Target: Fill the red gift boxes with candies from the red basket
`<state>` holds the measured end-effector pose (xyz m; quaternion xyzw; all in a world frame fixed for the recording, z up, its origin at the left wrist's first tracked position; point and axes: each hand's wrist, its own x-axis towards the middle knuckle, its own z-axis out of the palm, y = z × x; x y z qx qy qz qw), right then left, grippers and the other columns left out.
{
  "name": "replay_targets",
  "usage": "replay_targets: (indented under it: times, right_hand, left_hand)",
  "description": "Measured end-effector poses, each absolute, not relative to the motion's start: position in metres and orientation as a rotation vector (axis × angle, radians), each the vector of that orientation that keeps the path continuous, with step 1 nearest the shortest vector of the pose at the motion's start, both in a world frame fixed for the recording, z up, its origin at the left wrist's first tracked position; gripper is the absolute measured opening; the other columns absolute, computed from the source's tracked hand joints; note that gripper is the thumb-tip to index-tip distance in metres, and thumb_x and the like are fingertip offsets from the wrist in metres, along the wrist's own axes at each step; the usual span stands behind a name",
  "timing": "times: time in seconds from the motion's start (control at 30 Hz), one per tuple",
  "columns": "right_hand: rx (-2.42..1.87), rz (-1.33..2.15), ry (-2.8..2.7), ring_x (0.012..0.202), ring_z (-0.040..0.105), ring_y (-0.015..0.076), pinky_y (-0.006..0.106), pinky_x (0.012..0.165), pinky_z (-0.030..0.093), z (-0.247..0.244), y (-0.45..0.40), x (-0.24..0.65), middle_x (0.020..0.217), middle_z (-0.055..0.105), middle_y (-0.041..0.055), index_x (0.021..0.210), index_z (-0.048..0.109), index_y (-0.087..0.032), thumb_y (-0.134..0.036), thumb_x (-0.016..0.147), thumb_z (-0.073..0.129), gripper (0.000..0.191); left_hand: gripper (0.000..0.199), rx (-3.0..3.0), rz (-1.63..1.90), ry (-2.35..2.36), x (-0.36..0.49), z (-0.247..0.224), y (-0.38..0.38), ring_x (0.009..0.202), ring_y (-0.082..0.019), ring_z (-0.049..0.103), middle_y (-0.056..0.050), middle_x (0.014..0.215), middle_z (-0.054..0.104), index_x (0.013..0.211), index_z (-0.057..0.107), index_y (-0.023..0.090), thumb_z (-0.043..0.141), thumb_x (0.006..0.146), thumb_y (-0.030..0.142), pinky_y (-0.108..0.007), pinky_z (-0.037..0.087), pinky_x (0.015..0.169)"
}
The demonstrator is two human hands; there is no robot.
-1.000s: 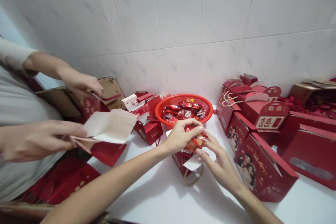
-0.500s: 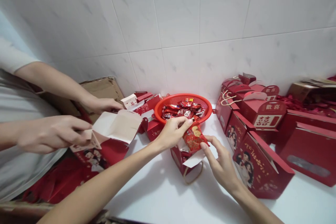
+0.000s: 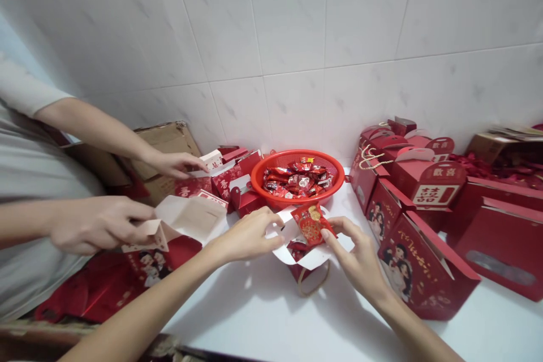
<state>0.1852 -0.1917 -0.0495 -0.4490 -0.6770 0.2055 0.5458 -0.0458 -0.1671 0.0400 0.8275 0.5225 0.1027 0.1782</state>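
A small red gift box (image 3: 300,272) stands open on the white table, its white flaps spread and its rope handle hanging in front. Red wrapped packets show inside it. My right hand (image 3: 358,254) pinches a red snack packet (image 3: 313,225) by its right edge, just above the opening. At the box's left side, my left hand (image 3: 248,233) has thumb and fingers closed around a white flap (image 3: 278,236). Directly behind the box sits a red plastic basket (image 3: 339,180) with many red wrapped packets (image 3: 299,181).
At left, a co-worker's hands (image 3: 102,225) handle another open red box (image 3: 186,243). More red boxes (image 3: 244,172) stand beside the basket. Several red boxes (image 3: 428,271) with handles and printed couples crowd the right side. A tiled wall (image 3: 292,107) closes off the back.
My left hand has let go of the snack packet and moved left and down to the box flap. The packet stays in my right hand. The co-worker's far hand has opened.
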Motion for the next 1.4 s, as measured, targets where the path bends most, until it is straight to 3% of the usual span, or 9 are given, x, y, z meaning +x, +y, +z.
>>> replay_targets:
  times: [0.13,0.37,0.53,0.8,1.0,1.13,1.2,1.3,1.4]
  right_hand:
    - [-1.054,0.517,-1.689,0.094,0.068,0.0244,0.041,0.088,0.051,-0.051,-0.191,0.186,0.105,0.072,0.0072,0.113,0.066,-0.022,-0.036,0.091,0.061,0.027]
    - [-1.024,0.428,-1.795,0.100,0.065,0.0262,0.041,0.088,0.051,-0.043,-0.193,0.187,0.098,0.072,0.0069,0.094,0.069,-0.023,-0.032,0.094,0.056,0.016]
    - [-1.035,0.315,-1.750,0.121,0.058,0.0297,0.047,0.100,0.047,-0.044,-0.193,0.190,0.124,0.065,0.0102,0.101,0.069,-0.024,-0.036,0.091,0.061,0.017]
    - [-1.081,0.353,-1.667,0.126,0.057,0.0290,0.044,0.102,0.048,-0.041,-0.191,0.196,0.134,0.060,0.0125,0.104,0.068,-0.023,-0.046,0.092,0.060,0.027]
    - [-1.029,0.481,-1.828,0.137,0.048,0.0295,0.047,0.110,0.042,-0.031,-0.193,0.210,0.146,0.050,0.0107,0.118,0.065,-0.026,-0.048,0.091,0.060,0.034]
    - [-0.968,0.687,-2.077,0.149,0.026,0.0305,0.054,0.116,0.032,-0.026,-0.195,0.224,0.162,0.026,0.0079,0.147,0.043,-0.033,-0.051,0.087,0.065,0.065]
    - [-0.912,0.777,-2.171,0.152,0.017,0.0310,0.055,0.117,0.028,-0.027,-0.196,0.229,0.165,0.017,0.0068,0.152,0.035,-0.034,-0.052,0.085,0.068,0.077]
    - [-0.944,0.803,-2.149,0.152,0.014,0.0300,0.055,0.119,0.025,-0.029,-0.195,0.227,0.165,0.019,0.0067,0.150,0.037,-0.033,-0.047,0.088,0.065,0.070]
    - [-1.045,0.741,-2.015,0.149,0.026,0.0288,0.052,0.119,0.028,-0.033,-0.192,0.219,0.160,0.032,0.0085,0.146,0.042,-0.030,-0.045,0.092,0.060,0.059]
  left_hand:
    - [0.041,2.293,0.285,1.364,-0.049,0.036,-0.165,0.102,-0.028,0.063,-0.010,0.114,0.069,0.116,0.068,0.020,0.060,0.080,0.037,-0.034,0.046,0.086]
    - [0.059,2.173,0.424,1.295,-0.050,0.028,-0.159,0.115,-0.030,0.060,-0.011,0.133,0.061,0.133,0.058,0.022,0.067,0.077,0.037,-0.039,0.048,0.095]
    - [0.055,2.178,0.513,1.192,-0.047,0.021,-0.158,0.116,-0.027,0.058,-0.010,0.133,0.060,0.131,0.060,0.022,0.067,0.077,0.035,-0.038,0.047,0.098]
    - [0.069,2.079,0.613,1.181,-0.040,0.017,-0.162,0.101,-0.023,0.059,-0.012,0.137,0.051,0.137,0.051,0.022,0.070,0.071,0.029,-0.036,0.052,0.085]
    - [0.076,1.889,0.622,1.143,-0.043,0.014,-0.158,0.085,-0.020,0.061,-0.006,0.109,0.063,0.137,0.048,0.022,0.075,0.066,0.026,-0.030,0.051,0.070]
    - [0.080,1.826,0.596,1.211,-0.044,0.012,-0.157,0.078,-0.018,0.058,-0.004,0.097,0.062,0.137,0.049,0.018,0.077,0.062,0.026,-0.027,0.047,0.064]
    - [0.084,1.825,0.594,1.261,-0.045,0.011,-0.156,0.078,-0.019,0.057,-0.004,0.095,0.060,0.137,0.049,0.017,0.078,0.060,0.027,-0.027,0.046,0.063]
    - [0.084,1.827,0.584,1.264,-0.045,0.011,-0.157,0.079,-0.019,0.056,-0.004,0.097,0.059,0.137,0.050,0.017,0.079,0.059,0.029,-0.028,0.047,0.065]
    - [0.081,1.880,0.560,1.230,-0.043,0.013,-0.160,0.083,-0.020,0.056,-0.005,0.100,0.058,0.136,0.052,0.019,0.079,0.060,0.030,-0.030,0.048,0.069]
